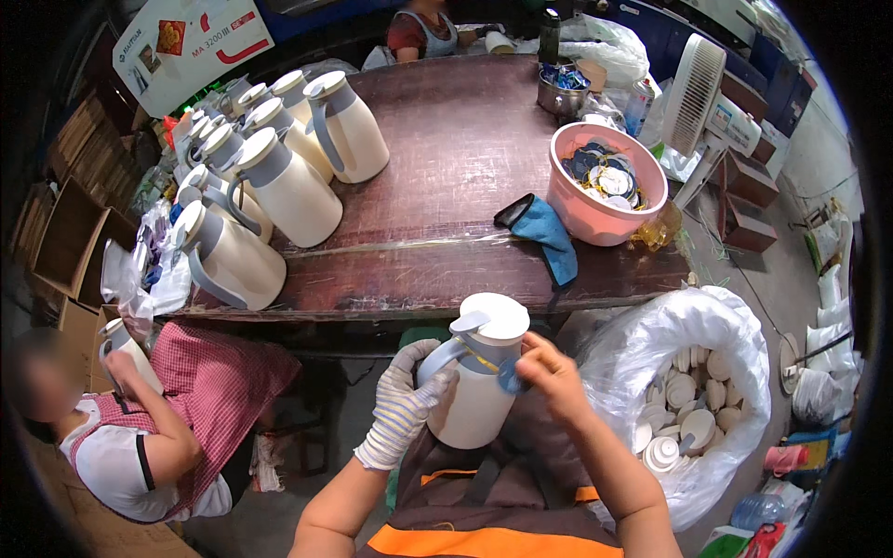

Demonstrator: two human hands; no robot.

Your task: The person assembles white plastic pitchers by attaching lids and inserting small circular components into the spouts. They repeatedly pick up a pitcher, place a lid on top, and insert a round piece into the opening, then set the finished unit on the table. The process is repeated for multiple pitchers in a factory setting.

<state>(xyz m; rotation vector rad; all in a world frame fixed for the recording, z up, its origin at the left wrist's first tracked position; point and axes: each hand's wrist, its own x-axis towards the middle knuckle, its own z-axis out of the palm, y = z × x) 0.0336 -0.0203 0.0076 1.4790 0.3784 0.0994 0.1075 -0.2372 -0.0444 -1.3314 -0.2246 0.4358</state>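
A cream vacuum jug (468, 410) with a grey handle and a white lid stands upright at my lap, in front of the table. My left hand (406, 406), in a striped work glove, is closed round the jug's handle. A yellow cord (479, 359) runs from near the handle across the jug's neck to a round blue-grey tag (509, 376). My bare right hand (551, 374) is beside the jug's right side, fingers bent and pinched at the tag's edge.
Several similar jugs (293, 200) stand on the dark red table (428, 139) at left. A pink tub (595, 214) of round tags and a blue cloth (542, 237) lie right. Lids fill a plastic-lined sack (642, 349). One person (209, 409) sits at left with a jug; another (423, 35) sits at the far side.
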